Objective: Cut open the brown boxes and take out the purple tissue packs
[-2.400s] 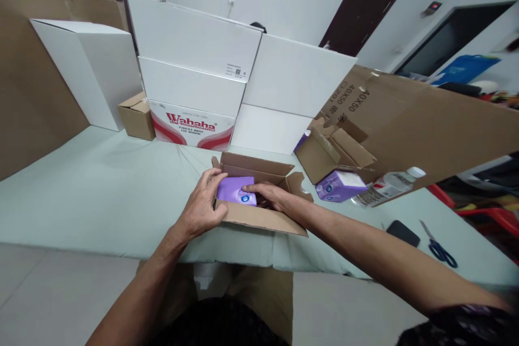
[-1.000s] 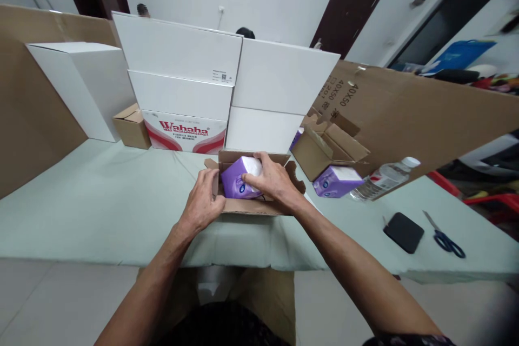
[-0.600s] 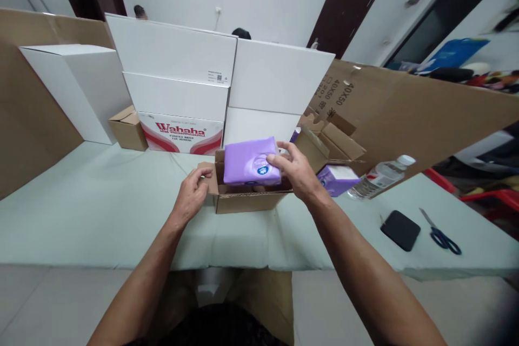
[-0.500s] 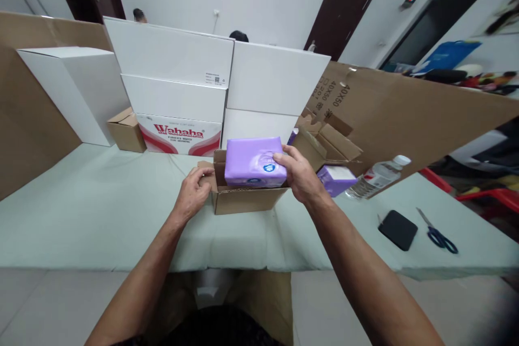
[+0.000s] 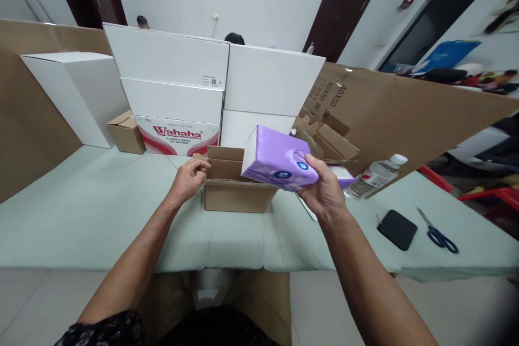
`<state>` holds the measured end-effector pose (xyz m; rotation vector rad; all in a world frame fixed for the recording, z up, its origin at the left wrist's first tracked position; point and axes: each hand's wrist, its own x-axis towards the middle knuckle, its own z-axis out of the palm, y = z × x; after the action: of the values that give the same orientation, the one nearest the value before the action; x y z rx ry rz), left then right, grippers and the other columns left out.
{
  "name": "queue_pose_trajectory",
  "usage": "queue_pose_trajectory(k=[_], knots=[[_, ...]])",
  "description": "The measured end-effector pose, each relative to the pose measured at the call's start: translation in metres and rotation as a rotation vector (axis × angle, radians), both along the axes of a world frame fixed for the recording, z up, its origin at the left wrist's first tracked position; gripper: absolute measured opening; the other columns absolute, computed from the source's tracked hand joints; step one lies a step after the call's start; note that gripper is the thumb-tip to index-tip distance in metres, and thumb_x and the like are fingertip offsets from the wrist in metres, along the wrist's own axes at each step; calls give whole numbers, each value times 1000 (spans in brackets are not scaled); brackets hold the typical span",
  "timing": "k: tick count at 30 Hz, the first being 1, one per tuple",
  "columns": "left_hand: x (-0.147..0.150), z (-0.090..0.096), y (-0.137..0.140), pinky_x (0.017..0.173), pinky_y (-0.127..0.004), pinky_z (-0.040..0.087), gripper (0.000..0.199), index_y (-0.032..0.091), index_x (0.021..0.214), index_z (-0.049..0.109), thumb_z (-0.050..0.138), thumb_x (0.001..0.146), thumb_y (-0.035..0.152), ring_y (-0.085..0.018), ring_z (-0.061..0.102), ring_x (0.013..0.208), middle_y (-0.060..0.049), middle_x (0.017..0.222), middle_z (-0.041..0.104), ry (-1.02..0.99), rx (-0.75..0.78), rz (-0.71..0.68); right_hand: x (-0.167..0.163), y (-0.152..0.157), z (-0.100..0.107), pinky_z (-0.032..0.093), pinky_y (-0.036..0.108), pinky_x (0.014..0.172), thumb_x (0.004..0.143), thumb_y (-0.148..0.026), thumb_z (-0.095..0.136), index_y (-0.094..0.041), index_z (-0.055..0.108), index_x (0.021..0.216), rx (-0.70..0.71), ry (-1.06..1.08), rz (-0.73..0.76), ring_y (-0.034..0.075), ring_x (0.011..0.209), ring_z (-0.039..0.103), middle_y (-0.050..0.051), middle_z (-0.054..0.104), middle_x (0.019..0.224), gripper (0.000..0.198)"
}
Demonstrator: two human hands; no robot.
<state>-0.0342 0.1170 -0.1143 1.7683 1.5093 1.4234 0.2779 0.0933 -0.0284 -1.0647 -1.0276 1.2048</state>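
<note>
A purple pack of tissues (image 5: pixel 279 157) is gripped at its right end by my right hand (image 5: pixel 324 186), thumb on top. The pack is held tilted, above and to the right of an open cardboard box (image 5: pixel 237 197). My left hand (image 5: pixel 188 179) has its fingers closed on the box's left flap, at the upper left corner. The box stands upright on the table; its far inner wall shows, while its bottom is hidden. Partly covered by my right hand, another purple tissue pack (image 5: pixel 344 177) lies behind it on the table.
To the right are a water bottle (image 5: pixel 377 177), a black flat case (image 5: pixel 398 230) and scissors (image 5: pixel 440 238). White boxes (image 5: pixel 174 97) and a small brown carton (image 5: pixel 126 132) line the back. Another open carton (image 5: pixel 334 143) sits at the back right. Cardboard walls (image 5: pixel 389 108) border the table (image 5: pixel 101 216).
My right hand has lifted the tissue pack out of the box's opening, moving it right and tilting it. My left hand stays at the left flap; the box has shifted slightly left.
</note>
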Motion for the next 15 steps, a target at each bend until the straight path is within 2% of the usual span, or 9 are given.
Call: queue_pose_trajectory(k=[2, 4, 7, 9, 10, 12, 15], knots=[[-3, 3, -1, 86, -35, 57, 34, 20, 99, 77, 55, 73, 14, -21, 67, 93, -5, 97, 71, 23, 11, -12, 3, -2, -3, 61, 40, 77, 73, -55, 76, -25, 68, 91, 21, -41, 12, 27, 87, 72, 3, 77, 85, 36], [-6, 5, -9, 84, -35, 58, 39, 20, 110, 76, 60, 75, 17, -23, 67, 100, -8, 112, 71, 38, 20, 5, 5, -5, -6, 59, 39, 75, 72, -57, 76, -25, 67, 90, 25, -58, 13, 26, 83, 71, 3, 75, 83, 37], [-4, 7, -31, 78, -38, 60, 42, 17, 124, 69, 62, 85, 29, -24, 67, 97, -15, 131, 61, 17, 52, 134, 4, -13, -6, 57, 36, 71, 70, -55, 77, -25, 65, 87, -12, -37, 6, 23, 78, 69, 1, 74, 83, 37], [3, 9, -52, 87, -42, 60, 41, 18, 127, 66, 62, 89, 35, -24, 68, 102, -15, 135, 58, 6, 145, 237, 0, -19, -5, 56, 34, 70, 69, -55, 77, -25, 65, 90, -34, -38, 28, 23, 79, 69, 1, 74, 87, 38], [9, 10, -64, 95, -44, 58, 41, 20, 128, 65, 64, 90, 36, -26, 67, 111, -14, 136, 59, 26, 207, 235, -2, -22, -5, 55, 34, 70, 69, -55, 77, -25, 66, 93, -41, -44, 51, 23, 81, 69, 2, 75, 89, 40], [21, 13, -85, 110, -50, 51, 45, 24, 134, 62, 67, 91, 37, -31, 59, 132, -14, 144, 56, 74, 307, 145, -8, -29, -6, 55, 33, 71, 69, -56, 76, -25, 67, 99, -48, -54, 103, 23, 84, 70, 3, 76, 95, 44], [41, 16, -106, 119, -55, 43, 69, 29, 151, 48, 72, 89, 48, -37, 42, 150, -14, 164, 39, 52, 315, -100, -17, -36, -8, 56, 32, 73, 69, -57, 75, -24, 69, 104, -49, -50, 163, 24, 88, 72, 4, 77, 99, 49]])
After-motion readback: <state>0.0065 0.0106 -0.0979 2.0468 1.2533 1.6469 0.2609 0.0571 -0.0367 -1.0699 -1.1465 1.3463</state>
